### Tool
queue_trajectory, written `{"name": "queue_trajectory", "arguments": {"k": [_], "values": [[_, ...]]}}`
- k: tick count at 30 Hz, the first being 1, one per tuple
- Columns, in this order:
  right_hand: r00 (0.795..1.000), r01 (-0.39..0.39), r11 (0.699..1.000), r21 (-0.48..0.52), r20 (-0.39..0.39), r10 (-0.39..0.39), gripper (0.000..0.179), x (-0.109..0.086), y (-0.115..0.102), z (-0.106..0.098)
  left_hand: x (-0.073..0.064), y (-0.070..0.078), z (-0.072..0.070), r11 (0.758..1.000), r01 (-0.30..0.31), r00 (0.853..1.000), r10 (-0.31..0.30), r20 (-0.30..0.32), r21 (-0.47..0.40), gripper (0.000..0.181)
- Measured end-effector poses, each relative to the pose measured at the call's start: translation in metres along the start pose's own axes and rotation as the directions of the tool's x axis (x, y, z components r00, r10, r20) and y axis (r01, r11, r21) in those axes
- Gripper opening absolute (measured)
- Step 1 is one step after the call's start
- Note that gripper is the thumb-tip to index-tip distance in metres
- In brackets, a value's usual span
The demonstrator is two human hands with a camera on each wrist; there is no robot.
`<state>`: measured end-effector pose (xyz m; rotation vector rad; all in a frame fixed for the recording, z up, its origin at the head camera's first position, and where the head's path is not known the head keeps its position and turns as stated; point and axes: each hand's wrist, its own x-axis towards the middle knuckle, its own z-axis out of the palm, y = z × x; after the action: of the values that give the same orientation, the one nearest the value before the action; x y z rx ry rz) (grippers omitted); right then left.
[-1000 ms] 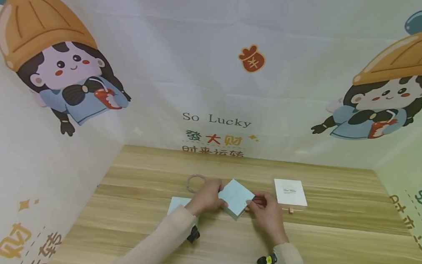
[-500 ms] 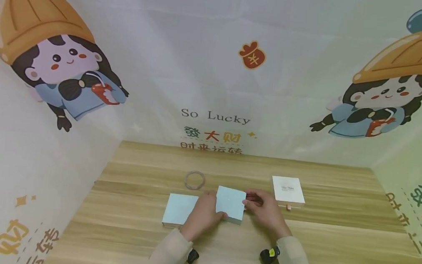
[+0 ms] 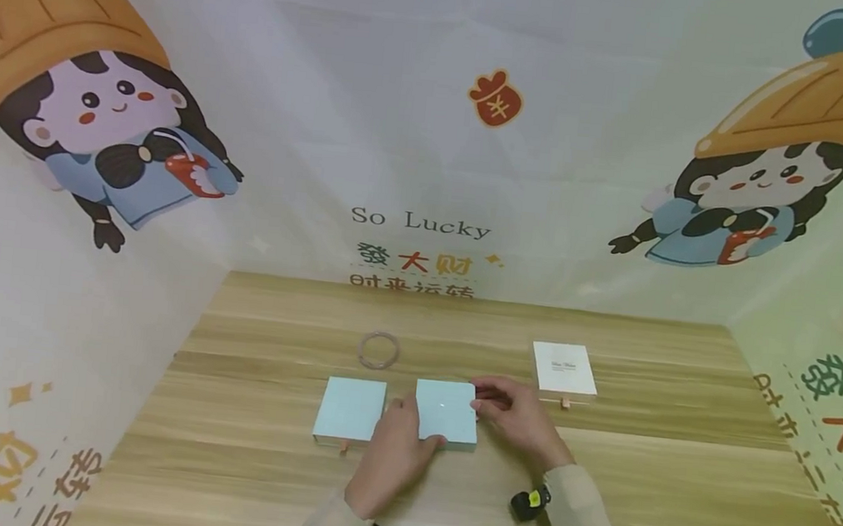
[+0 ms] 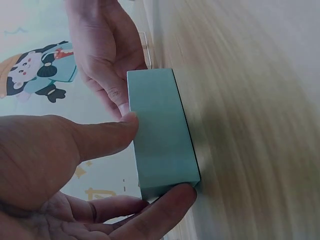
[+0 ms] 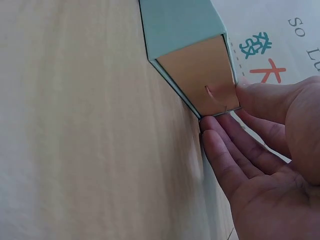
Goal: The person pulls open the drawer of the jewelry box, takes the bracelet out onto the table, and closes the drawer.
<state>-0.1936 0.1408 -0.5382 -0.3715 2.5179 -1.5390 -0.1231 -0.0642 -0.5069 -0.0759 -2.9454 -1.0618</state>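
A light blue drawer box (image 3: 446,411) lies flat, on or just above the table, between both hands. My left hand (image 3: 393,453) holds its left side: in the left wrist view the thumb lies on the top edge of the near side (image 4: 160,125) and the fingers are round the corner. My right hand (image 3: 521,418) pinches the far right corner. In the right wrist view, the box's tan end face (image 5: 195,75) shows a small pull loop, beside the right thumb. A second light blue box (image 3: 351,410) sits just left of my left hand, its small tab towards me.
A white box (image 3: 564,369) with small print and a tab stands at the back right of the wooden table (image 3: 673,485). A thin pinkish ring-shaped bangle (image 3: 379,350) lies behind the blue boxes. Printed cloth walls (image 3: 313,120) enclose the back and sides.
The held box has gone from tilted and turned to flat and squared, coming down beside the second blue box. My left hand has shifted towards me, uncovering that second box.
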Motion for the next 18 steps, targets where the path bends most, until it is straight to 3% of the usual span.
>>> {"name": "queue_trajectory", "arguments": {"k": [13, 18], "values": [[1.000, 0.011, 0.999, -0.037, -0.014, -0.012, 0.034, -0.007, -0.005, 0.006, -0.006, -0.004, -0.006, 1.000, 0.006, 1.000, -0.006, 0.019, -0.022, 0.056], [0.999, -0.032, 0.998, -0.059, -0.040, 0.029, 0.035, -0.009, -0.013, 0.003, -0.008, 0.001, -0.015, 0.997, -0.051, 0.999, 0.050, 0.008, 0.059, 0.060]]}}
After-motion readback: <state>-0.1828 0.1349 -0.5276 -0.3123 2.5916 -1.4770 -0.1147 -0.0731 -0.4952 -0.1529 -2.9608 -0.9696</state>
